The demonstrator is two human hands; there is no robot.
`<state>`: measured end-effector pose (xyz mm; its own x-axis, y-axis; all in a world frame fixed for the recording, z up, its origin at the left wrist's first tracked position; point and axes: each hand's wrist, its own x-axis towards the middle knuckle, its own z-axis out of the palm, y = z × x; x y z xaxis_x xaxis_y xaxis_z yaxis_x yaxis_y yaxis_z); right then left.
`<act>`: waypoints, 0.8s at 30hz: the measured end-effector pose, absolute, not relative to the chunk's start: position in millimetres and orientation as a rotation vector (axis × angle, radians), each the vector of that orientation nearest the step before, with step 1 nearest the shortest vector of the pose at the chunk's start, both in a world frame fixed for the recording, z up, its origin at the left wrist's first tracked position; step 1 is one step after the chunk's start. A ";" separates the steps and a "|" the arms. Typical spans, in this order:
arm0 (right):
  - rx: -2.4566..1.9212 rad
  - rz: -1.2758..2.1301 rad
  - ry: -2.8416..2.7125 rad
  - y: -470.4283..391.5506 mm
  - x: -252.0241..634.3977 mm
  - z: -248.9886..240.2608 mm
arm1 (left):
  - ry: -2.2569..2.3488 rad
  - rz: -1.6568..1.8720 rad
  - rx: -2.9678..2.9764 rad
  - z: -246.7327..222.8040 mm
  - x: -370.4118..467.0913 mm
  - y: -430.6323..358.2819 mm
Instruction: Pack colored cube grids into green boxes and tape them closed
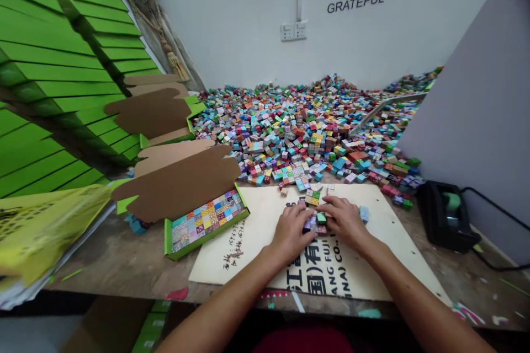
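Both hands rest over a small cluster of patterned cubes (321, 218) on a pale printed board (256, 265). My left hand (292, 229) touches the cluster's left side, and its fingers curl around cubes there. From the right, my right hand (342, 220) has its fingertips on the cluster's right side. Just beyond the fingers sit a few yellow and green cubes (312, 197). A light blue cube (364, 214) lies right of my right hand. To the left, a green open box (207, 223) is filled with rows of patterned cubes.
A large heap of colourful cubes (281, 121) spreads along the wall. Green boxes (66, 71) are stacked at the left, near a yellow printed bag (53, 226). A black tape dispenser (447, 215) with a cable stands at the right.
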<state>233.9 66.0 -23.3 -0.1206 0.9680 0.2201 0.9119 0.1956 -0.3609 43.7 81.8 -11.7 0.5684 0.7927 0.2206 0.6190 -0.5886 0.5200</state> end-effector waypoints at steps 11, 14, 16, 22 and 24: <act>-1.430 0.495 -2.075 53.3 238.5 -18.2 | 1.130 0.403 2.422 -17.1 40.4 100.4; -1.460 0.522 -2.068 52.7 239.3 -17.3 | 1.103 0.462 2.429 -19.7 42.5 95.0; -1.475 0.502 -2.107 52.5 237.3 -13.8 | 1.099 0.513 2.413 -21.3 43.6 88.6; -1.572 0.534 -2.039 57.3 230.7 -4.3 | 1.068 0.600 2.295 -21.8 40.9 77.9; -1.600 0.542 -2.002 59.0 231.5 -1.4 | 1.031 0.599 2.267 -19.5 36.3 77.5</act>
<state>231.5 59.0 -1.4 -0.1698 0.9747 0.1454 0.7684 0.2233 -0.5997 36.3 77.5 -19.5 0.6023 0.7822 0.1593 0.5260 -0.5390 0.6579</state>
